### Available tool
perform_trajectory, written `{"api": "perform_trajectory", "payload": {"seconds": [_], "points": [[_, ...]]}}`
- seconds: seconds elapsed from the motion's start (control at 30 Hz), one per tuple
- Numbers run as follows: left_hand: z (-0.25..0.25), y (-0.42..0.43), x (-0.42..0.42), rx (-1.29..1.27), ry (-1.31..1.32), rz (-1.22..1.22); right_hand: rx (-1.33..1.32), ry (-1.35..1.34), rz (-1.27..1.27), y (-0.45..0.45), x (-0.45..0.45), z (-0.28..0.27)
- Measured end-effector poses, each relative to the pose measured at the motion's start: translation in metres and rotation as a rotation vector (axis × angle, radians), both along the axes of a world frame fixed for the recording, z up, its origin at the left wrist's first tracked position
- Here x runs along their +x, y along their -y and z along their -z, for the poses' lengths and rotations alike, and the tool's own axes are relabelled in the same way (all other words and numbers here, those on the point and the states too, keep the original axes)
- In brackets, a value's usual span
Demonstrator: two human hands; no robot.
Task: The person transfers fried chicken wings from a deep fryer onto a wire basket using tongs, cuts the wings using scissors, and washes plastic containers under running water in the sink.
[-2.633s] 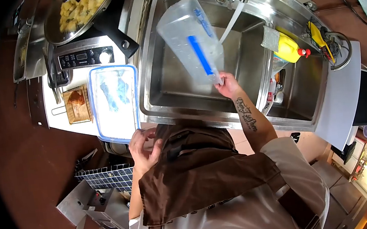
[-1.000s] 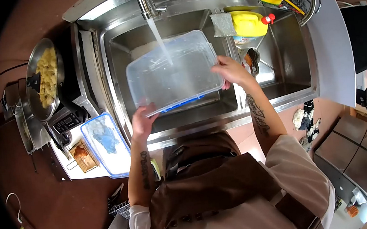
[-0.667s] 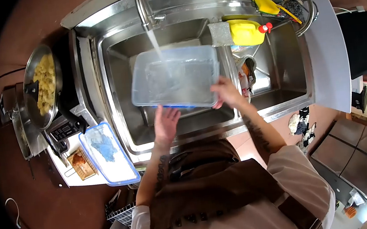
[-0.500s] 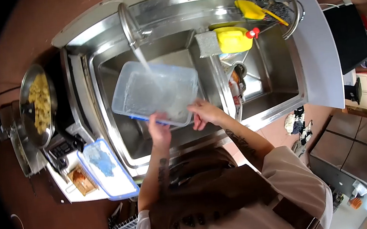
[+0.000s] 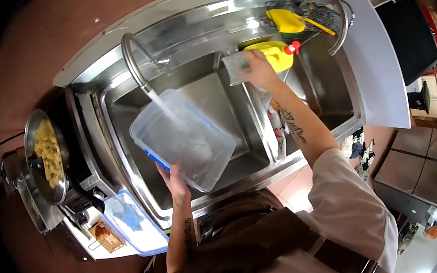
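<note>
Water from the tap (image 5: 134, 65) runs into a clear plastic container (image 5: 198, 144), tilted over the left sink basin. My left hand (image 5: 175, 180) grips its lower left edge, where a blue strip shows. Over the divider between the basins, my right hand (image 5: 262, 71) has its thumb and fingers closed around the right side of a grey scouring sponge (image 5: 233, 69). Right behind that hand stands a yellow jug (image 5: 281, 62) with a red cap, partly covered by the fingers.
A yellow scoop-shaped tool (image 5: 286, 21) lies in a wire rack behind the right basin (image 5: 326, 86). On the left are a pan of yellow food chunks (image 5: 46, 150) and a blue-rimmed lid (image 5: 134, 221). A second tap (image 5: 344, 19) curves over the right basin.
My right hand has left the container and moved up and right to the sponge. The container has turned and shifted down and left, now in my left hand alone.
</note>
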State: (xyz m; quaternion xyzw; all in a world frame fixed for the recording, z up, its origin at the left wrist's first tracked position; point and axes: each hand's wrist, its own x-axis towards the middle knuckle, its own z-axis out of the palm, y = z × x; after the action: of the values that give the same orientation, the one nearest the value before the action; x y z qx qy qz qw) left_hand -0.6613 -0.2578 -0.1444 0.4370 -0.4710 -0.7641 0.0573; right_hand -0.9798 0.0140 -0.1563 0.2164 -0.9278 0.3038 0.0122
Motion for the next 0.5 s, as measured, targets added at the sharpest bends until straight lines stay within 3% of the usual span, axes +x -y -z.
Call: {"api": "perform_trajectory", "payload": {"seconds": [0.1,0.2,0.27,0.3,0.33,0.4,0.43,0.47,0.5], "points": [[0.003,0.01,0.004,-0.202,-0.112,0.042,0.304,-0.193,-0.091,0.038,0.014,0.015],[-0.014,0.02,0.001,-0.32,-0.042,0.133,0.092,-0.09,-0.094,0.071,0.032,0.008],[-0.018,0.02,-0.007,-0.356,-0.043,0.171,0.153,-0.086,-0.411,0.113,0.08,0.032],[-0.008,0.021,-0.008,-0.365,-0.079,0.174,-0.01,0.746,-0.337,0.143,0.09,-0.001],[-0.003,0.019,-0.01,-0.321,-0.08,0.167,0.242,-0.059,-0.746,0.147,0.117,0.045],[0.012,0.016,-0.021,-0.148,-0.184,0.116,0.085,0.113,-0.563,0.166,0.126,0.1],[0.009,0.015,-0.027,-0.138,-0.11,0.107,0.003,0.209,-0.479,0.177,0.127,0.111],[0.036,0.013,-0.021,-0.105,-0.182,0.077,0.285,0.234,-0.488,0.178,0.131,0.123],[0.066,0.012,-0.021,-0.068,-0.269,0.046,0.346,0.334,-0.45,0.185,0.14,0.132]]}}
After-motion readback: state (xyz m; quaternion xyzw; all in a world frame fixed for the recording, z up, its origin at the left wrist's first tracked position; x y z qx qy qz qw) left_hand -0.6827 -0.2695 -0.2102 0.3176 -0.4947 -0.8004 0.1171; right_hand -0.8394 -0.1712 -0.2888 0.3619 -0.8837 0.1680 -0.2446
